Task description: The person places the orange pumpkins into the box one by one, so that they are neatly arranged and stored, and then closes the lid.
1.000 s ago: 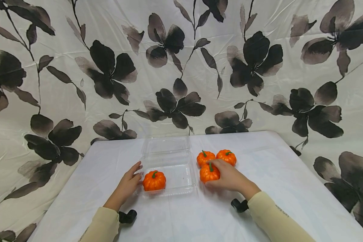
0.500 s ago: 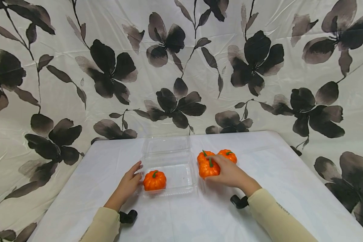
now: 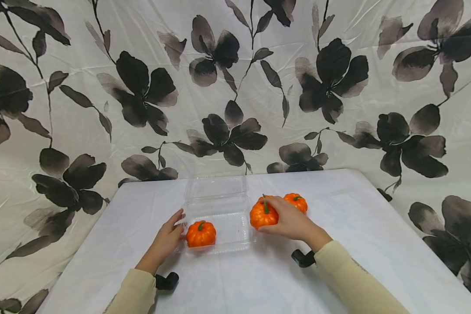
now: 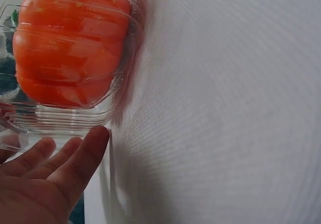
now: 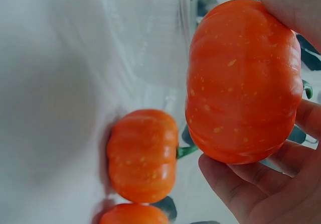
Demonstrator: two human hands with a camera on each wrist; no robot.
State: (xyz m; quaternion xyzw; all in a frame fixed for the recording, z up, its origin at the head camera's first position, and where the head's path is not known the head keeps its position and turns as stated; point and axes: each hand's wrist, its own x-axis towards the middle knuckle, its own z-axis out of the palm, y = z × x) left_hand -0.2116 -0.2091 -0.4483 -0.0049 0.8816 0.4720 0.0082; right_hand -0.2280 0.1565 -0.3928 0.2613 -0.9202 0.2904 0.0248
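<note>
My right hand [image 3: 292, 220] grips a small orange pumpkin [image 3: 264, 216] with a green stem, thumb on one side and fingers on the other. In the right wrist view this pumpkin [image 5: 243, 83] is lifted off the table. An open clear plastic clamshell box [image 3: 231, 229] lies to its left, lid folded back. Another pumpkin [image 3: 201, 234] sits in the box's front left corner. My left hand [image 3: 162, 242] is at the box's left side; in the left wrist view its straight fingers [image 4: 83, 158] touch or nearly touch the ridged wall.
Two more pumpkins stand on the table right of the box: one [image 5: 143, 156] partly hidden behind the held pumpkin in the head view, the other [image 3: 296, 203] beyond my right hand. A white cloth [image 3: 235, 283] covers the table. A floral curtain [image 3: 235, 87] hangs behind.
My right hand has raised the front pumpkin from the table and carried it slightly left toward the box. My left hand, the box and the other pumpkins have stayed in place.
</note>
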